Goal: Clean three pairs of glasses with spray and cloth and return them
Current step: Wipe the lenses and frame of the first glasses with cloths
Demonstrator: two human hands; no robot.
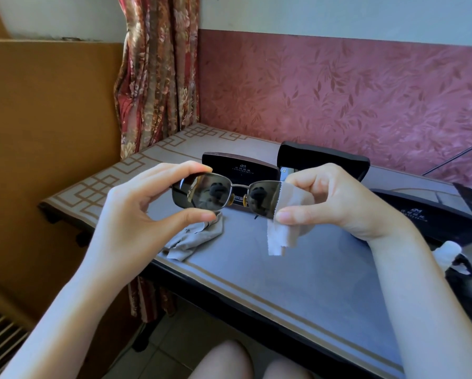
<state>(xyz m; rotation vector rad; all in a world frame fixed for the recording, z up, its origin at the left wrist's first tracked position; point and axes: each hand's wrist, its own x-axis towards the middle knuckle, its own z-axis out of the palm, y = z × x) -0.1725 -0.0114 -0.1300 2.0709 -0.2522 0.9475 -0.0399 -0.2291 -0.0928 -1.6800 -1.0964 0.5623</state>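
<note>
I hold a pair of dark-lensed, thin metal-framed sunglasses (215,194) in the air above the table (270,269). My left hand (147,203) pinches the left lens rim between thumb and fingers. My right hand (330,198) presses a pale cleaning cloth (289,225) around the right lens, and the cloth's end hangs down. A second grey cloth (193,237) lies crumpled on the table below the glasses. No spray bottle is clearly in view.
Three open black glasses cases stand behind and to the right: one (237,166) at centre, one (325,161) beside it, one (426,214) at the right. A white and black item (450,258) lies at the right edge. A curtain (158,77) hangs at the back left.
</note>
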